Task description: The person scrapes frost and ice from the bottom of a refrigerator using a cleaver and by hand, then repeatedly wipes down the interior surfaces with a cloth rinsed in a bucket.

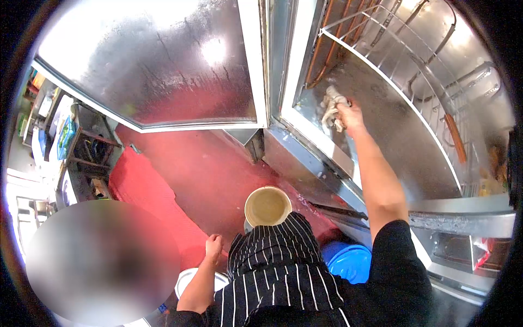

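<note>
Inside the metal-lined fridge (403, 141), my right hand (351, 115) is closed around a crumpled, off-white cloth (330, 111). The cloth is against the fridge's inner surface near the left side of the opening. My left hand (214, 246) hangs low beside my striped apron (278, 261), its fingers curled with nothing seen in them. On the floor just ahead of the apron stands a bucket (268, 206) of cloudy, brownish water.
A fogged fridge door (190, 71) stands swung out at the upper left. White wire racks (392, 71) line the fridge. Beside me are a blue tub (351, 262) and a white round container (188, 280). Red matting (144, 201) covers part of the floor; loaded shelves (81, 136) stand left.
</note>
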Demonstrator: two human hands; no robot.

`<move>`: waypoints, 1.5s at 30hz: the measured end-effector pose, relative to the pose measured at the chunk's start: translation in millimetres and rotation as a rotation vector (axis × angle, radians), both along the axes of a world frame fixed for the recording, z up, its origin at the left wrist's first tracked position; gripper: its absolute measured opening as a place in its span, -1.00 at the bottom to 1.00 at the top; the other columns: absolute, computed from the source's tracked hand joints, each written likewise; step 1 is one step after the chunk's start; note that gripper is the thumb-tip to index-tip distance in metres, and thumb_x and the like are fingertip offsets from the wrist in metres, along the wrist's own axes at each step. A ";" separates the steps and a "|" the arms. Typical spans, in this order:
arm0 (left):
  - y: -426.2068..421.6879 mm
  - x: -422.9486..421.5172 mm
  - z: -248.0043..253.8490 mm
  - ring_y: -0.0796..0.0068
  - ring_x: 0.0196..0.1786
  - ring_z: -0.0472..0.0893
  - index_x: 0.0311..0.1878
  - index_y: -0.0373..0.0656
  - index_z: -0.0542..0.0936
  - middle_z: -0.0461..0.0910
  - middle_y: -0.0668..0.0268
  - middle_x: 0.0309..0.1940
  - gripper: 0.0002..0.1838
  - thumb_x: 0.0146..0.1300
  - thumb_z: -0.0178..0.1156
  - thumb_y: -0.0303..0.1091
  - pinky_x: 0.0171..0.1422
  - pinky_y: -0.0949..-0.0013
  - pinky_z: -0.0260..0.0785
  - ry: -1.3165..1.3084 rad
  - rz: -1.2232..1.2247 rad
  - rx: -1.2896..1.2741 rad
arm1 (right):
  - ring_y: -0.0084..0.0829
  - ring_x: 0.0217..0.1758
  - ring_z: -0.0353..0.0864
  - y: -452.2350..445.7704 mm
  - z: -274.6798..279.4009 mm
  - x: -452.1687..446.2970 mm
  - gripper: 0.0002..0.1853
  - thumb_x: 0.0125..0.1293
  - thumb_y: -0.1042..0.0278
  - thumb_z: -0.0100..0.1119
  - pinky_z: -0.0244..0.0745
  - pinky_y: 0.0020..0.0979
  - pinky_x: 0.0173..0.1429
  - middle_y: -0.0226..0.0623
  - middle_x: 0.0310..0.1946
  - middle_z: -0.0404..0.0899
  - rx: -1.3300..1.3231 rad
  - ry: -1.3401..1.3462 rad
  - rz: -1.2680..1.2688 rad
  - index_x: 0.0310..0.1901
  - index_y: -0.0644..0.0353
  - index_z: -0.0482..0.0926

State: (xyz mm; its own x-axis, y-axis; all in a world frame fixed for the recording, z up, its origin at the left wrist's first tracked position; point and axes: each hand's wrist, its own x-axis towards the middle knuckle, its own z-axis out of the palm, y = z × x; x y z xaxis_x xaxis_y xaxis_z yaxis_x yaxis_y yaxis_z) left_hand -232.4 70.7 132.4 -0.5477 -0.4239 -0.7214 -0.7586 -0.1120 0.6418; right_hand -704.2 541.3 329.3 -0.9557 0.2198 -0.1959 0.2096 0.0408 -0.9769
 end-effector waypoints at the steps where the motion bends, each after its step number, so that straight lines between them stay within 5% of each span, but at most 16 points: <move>1: -0.2 -16.9 25.4 0.58 -0.49 0.52 -0.06 -0.24 0.69 0.60 0.36 -0.48 -0.73 0.36 0.17 -0.26 -0.43 0.45 0.36 -0.044 -0.131 -0.114 | -0.39 -0.26 0.63 5.7 5.6 7.2 -0.47 0.23 0.35 0.29 0.61 -0.30 -0.26 -0.25 -0.12 0.64 -0.078 0.027 -0.051 0.25 0.19 0.44; 4: -7.3 -35.9 22.8 0.62 -0.52 0.47 -0.05 -0.21 0.67 0.52 0.46 -0.55 -0.75 0.37 0.16 -0.27 -0.47 0.47 0.31 0.031 -0.315 -0.243 | -0.40 -0.22 0.63 18.8 33.5 39.5 -0.52 0.30 0.38 0.25 0.62 -0.33 -0.30 -0.24 -0.08 0.62 -0.244 0.066 -0.075 0.25 0.18 0.42; 8: 17.2 -112.9 51.8 0.69 -0.47 0.40 0.08 -0.16 0.62 0.45 0.51 -0.47 -0.72 0.42 0.16 -0.24 -0.42 0.50 0.33 0.151 -0.192 0.091 | -0.40 -0.18 0.65 15.4 84.4 105.8 -0.59 0.37 0.45 0.17 0.65 -0.38 -0.30 -0.25 -0.04 0.62 -0.427 0.080 0.139 0.23 0.15 0.42; 10: 42.9 -151.9 81.5 0.61 -0.26 0.51 0.22 -0.15 0.55 0.57 0.40 -0.21 -0.62 0.47 0.16 -0.17 -0.16 0.44 0.45 0.339 -0.292 0.170 | -0.38 -0.13 0.67 6.1 92.3 140.5 -0.56 0.33 0.47 0.20 0.69 -0.36 -0.28 -0.26 -0.01 0.62 -0.483 0.035 0.227 0.25 0.12 0.42; 14: 105.2 -213.9 134.9 0.35 0.33 0.43 0.44 -0.04 0.42 0.45 0.27 0.35 -0.44 0.49 0.13 0.01 0.36 0.20 0.33 0.458 -0.340 0.509 | -0.27 -0.03 0.71 -31.8 75.4 219.5 -0.40 0.24 0.47 0.31 0.75 -0.24 -0.23 -0.23 0.08 0.62 -0.630 -0.132 0.153 0.33 0.08 0.39; 16: 130.0 -232.1 123.1 0.28 0.44 0.36 0.44 0.01 0.41 0.43 0.26 0.39 -0.40 0.48 0.06 0.13 0.40 0.15 0.32 0.355 -0.352 0.718 | -0.26 -0.03 0.71 -49.5 47.8 247.2 -0.41 0.23 0.50 0.28 0.75 -0.17 -0.20 -0.22 0.07 0.63 -0.686 -0.205 0.265 0.32 0.07 0.42; 18: 155.4 -234.5 121.4 0.15 0.42 0.45 0.45 0.05 0.39 0.47 0.26 0.40 -0.32 0.44 0.01 0.27 0.53 -0.09 0.19 0.197 -0.317 0.980 | -0.30 -0.04 0.71 -84.5 37.0 276.1 -0.45 0.26 0.49 0.27 0.75 -0.23 -0.18 -0.26 0.03 0.64 -0.816 -0.292 0.231 0.30 0.09 0.44; 21: 174.4 -220.5 139.7 0.12 0.20 0.63 0.31 0.05 0.53 0.63 0.26 0.22 -0.39 0.43 0.00 0.27 0.33 -0.07 0.45 -0.074 -0.190 1.152 | -0.39 -0.05 0.71 -107.8 -38.8 296.3 -0.53 0.29 0.47 0.30 0.73 -0.28 -0.14 -0.32 -0.01 0.66 -0.816 -0.363 0.281 0.24 0.11 0.47; 24: 176.6 -198.6 73.1 0.16 0.17 0.64 0.27 0.02 0.56 0.65 0.23 0.16 -0.43 0.45 0.01 0.23 0.37 0.05 0.44 -0.040 -0.195 1.162 | -0.37 -0.04 0.70 -138.6 -89.6 308.9 -0.57 0.28 0.47 0.26 0.65 -0.34 0.05 -0.32 -0.02 0.66 -0.539 -0.400 0.097 0.19 0.15 0.49; 29: 175.2 -173.1 51.9 0.19 0.20 0.61 0.25 -0.02 0.57 0.66 0.23 0.13 -0.48 0.43 0.14 0.14 0.41 0.13 0.40 -0.018 -0.119 1.035 | 0.17 0.22 0.53 -195.2 -90.0 317.8 -0.45 0.25 0.41 0.16 0.44 -0.02 0.34 0.19 0.11 0.54 0.667 -0.281 0.143 0.30 0.28 0.38; 33: 170.8 -163.1 13.5 0.18 0.15 0.62 0.21 -0.05 0.58 0.67 0.20 0.09 -0.55 0.37 0.25 -0.02 0.37 0.08 0.42 0.010 -0.099 1.002 | 0.19 0.36 0.42 -211.9 -125.4 340.3 -0.24 0.21 0.44 0.27 0.38 0.00 0.41 0.23 0.27 0.40 0.721 -0.259 0.157 0.45 0.22 0.21; 36: 157.2 -165.3 23.1 0.13 0.07 0.66 0.17 -0.13 0.57 0.68 0.15 0.04 -0.60 0.40 0.15 -0.11 0.27 -0.02 0.50 -0.046 -0.072 0.932 | -0.11 0.56 0.25 -198.1 -121.8 355.5 0.01 0.25 0.41 0.33 0.16 -0.19 0.58 0.07 0.50 0.22 0.001 -0.201 0.171 0.63 0.13 -0.10; 38: 154.0 -169.7 27.0 0.10 0.12 0.66 0.19 -0.15 0.57 0.67 0.11 0.08 -0.55 0.48 -0.03 -0.04 0.31 -0.05 0.49 -0.164 0.000 0.991 | -0.17 0.54 0.27 -186.8 -136.6 358.4 -0.08 0.38 0.23 0.29 0.15 -0.17 0.58 -0.03 0.52 0.21 -0.556 -0.190 -0.165 0.62 0.10 -0.07; 40: 155.1 -165.3 23.6 0.14 0.09 0.68 0.18 -0.13 0.58 0.68 0.13 0.06 -0.54 0.48 -0.05 -0.01 0.28 -0.03 0.51 -0.150 0.008 1.035 | -0.25 0.45 0.40 -178.3 -150.5 362.9 -0.23 0.47 -0.19 0.12 0.33 -0.15 0.47 -0.24 0.44 0.38 -0.658 -0.421 -0.282 0.56 -0.01 0.17; 42: 162.5 -158.6 24.0 0.18 0.07 0.69 0.18 -0.11 0.59 0.69 0.14 0.05 -0.53 0.47 -0.06 0.01 0.24 0.00 0.53 -0.135 0.008 1.088 | -0.31 0.35 0.52 -176.9 -174.2 367.3 -0.31 0.40 -0.29 0.16 0.39 -0.11 0.41 -0.34 0.32 0.54 -1.219 -0.597 -0.189 0.42 -0.07 0.41; 45: 175.7 -150.4 34.1 0.19 0.04 0.70 0.14 -0.17 0.58 0.70 0.15 0.01 -0.50 0.54 -0.21 -0.02 0.20 0.07 0.55 0.072 -0.024 0.770 | -0.34 0.25 0.61 -193.5 -156.9 369.1 -0.40 0.33 -0.32 0.24 0.49 -0.06 0.32 -0.45 0.20 0.65 -1.333 -0.689 -0.143 0.25 -0.14 0.58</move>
State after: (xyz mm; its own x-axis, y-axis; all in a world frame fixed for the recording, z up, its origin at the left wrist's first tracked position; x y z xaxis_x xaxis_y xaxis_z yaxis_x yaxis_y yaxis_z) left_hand -382.8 246.4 166.5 -0.6069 0.1953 -0.7704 -0.7261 -0.5305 0.4375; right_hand -335.1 347.8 172.3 -0.5823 -0.3949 -0.7106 0.5551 -0.8318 0.0074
